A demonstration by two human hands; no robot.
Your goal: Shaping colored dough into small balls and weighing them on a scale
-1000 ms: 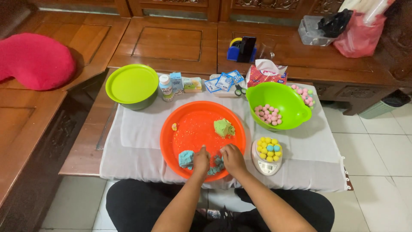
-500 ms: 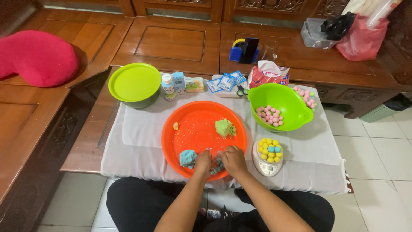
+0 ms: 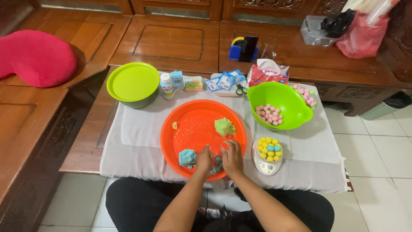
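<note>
1. Head view: both hands low in the orange tray (image 3: 189,129), at its near rim.
2. Left hand (image 3: 203,160): fingers curled down onto a small bit of blue dough (image 3: 216,164) lying between the two hands. Cannot tell if it is pinched or just pressed.
3. Right hand (image 3: 233,159): fingers bent, tips on the same bit of dough from the other side. Grip unclear too.
4. Larger blue dough lump (image 3: 187,157) sits on the tray just left of the left hand, not touched.
5. Green dough lump (image 3: 224,127) further up the tray, apart from both hands. Tiny yellow scrap (image 3: 174,125) near the tray's left edge.
6. Right of the tray: small white scale (image 3: 266,165) carrying yellow balls and two blue ones, just beside the right hand.
7. Behind it: green bowl (image 3: 283,96) with pink balls (image 3: 269,114) inside.
8. Far left: lidded green bowl (image 3: 133,83); small bottle and cartons next to it.
9. All on a white cloth (image 3: 137,133) over the wooden tabletop (image 3: 86,141).
</note>
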